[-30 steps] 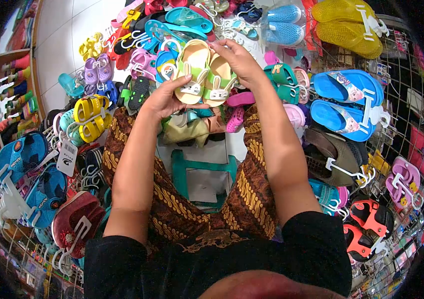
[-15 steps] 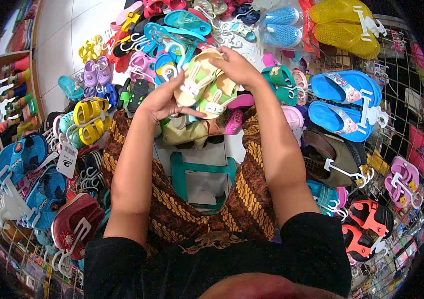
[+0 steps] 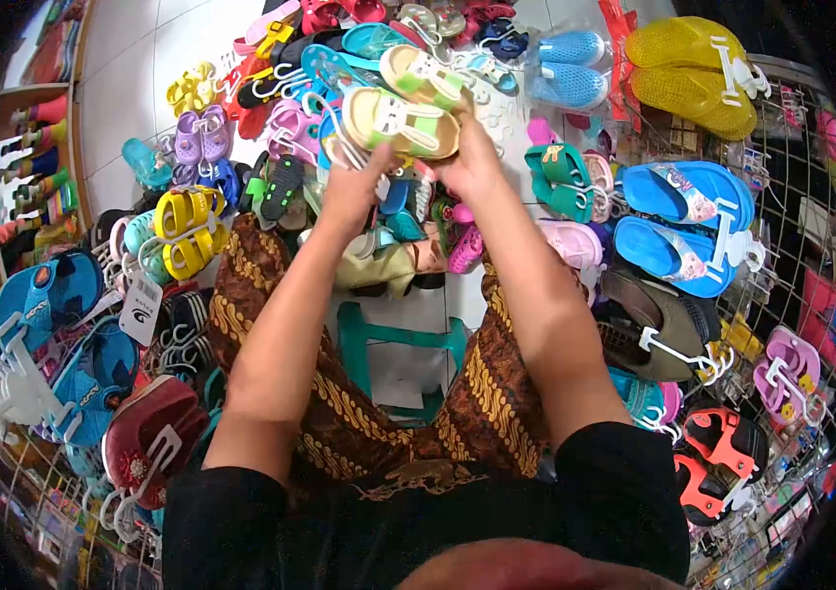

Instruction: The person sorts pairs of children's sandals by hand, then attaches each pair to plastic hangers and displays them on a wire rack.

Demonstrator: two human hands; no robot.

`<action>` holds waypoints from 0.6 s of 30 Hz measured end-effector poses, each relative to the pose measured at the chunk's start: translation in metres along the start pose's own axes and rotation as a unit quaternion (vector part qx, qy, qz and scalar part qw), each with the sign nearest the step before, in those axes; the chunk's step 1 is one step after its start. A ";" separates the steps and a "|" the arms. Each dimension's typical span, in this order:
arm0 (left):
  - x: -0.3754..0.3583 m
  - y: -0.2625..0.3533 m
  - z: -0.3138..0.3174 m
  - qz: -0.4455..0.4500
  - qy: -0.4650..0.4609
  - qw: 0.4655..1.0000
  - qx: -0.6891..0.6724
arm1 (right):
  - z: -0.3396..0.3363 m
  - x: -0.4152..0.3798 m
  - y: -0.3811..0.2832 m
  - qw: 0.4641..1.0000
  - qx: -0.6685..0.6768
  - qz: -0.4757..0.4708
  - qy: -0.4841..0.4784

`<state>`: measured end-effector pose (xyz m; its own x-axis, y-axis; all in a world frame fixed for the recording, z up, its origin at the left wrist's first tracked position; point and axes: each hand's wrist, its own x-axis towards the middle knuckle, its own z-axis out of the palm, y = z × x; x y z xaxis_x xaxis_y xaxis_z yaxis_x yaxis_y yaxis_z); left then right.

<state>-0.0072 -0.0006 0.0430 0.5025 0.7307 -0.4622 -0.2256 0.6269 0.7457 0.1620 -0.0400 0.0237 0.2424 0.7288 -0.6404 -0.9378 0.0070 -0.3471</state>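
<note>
Up over the pile is a pair of cream and green sandals with white rabbit faces; the nearer sandal [image 3: 400, 124] lies crosswise, soles up to me, with the farther sandal [image 3: 425, 76] just above it. My right hand [image 3: 471, 162] is closed on their right ends, fingers mostly hidden behind them. At the lower left edge of the nearer sandal, my left hand [image 3: 353, 195] is closed, thumb against the edge and other fingers hidden. A white plastic hanger [image 3: 341, 140] runs beside that hand.
Purple clogs [image 3: 200, 138], yellow sandals [image 3: 190, 232] and green sandals [image 3: 557, 167] lie around the pile. Blue slippers [image 3: 683, 226] hang on the wire rack [image 3: 799, 285] to the right. A green stool [image 3: 404, 334] stands between the knees.
The rabbit sandals have moved up and turned from slanting to nearly crosswise, drawing farther apart. My left hand has closed from spread fingers; my right hand has shifted lower, to their right ends.
</note>
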 end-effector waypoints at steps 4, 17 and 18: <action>0.013 0.016 0.007 0.058 0.013 0.998 -0.018 | 0.020 -0.013 0.037 0.999 -0.029 0.035 -0.028; 0.000 0.063 -0.009 -0.095 -0.112 0.959 -0.242 | 0.041 -0.045 0.001 0.617 -0.768 -0.093 -0.144; -0.002 0.068 -0.007 -0.099 -0.124 0.957 -0.245 | 0.031 -0.039 -0.007 0.664 -0.727 -0.084 -0.150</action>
<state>-0.0293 0.0422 0.0918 0.7447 0.5364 -0.3971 -0.4392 0.8419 0.3135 0.1510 -0.0476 0.0724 0.0478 0.9063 -0.4200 0.3811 -0.4052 -0.8310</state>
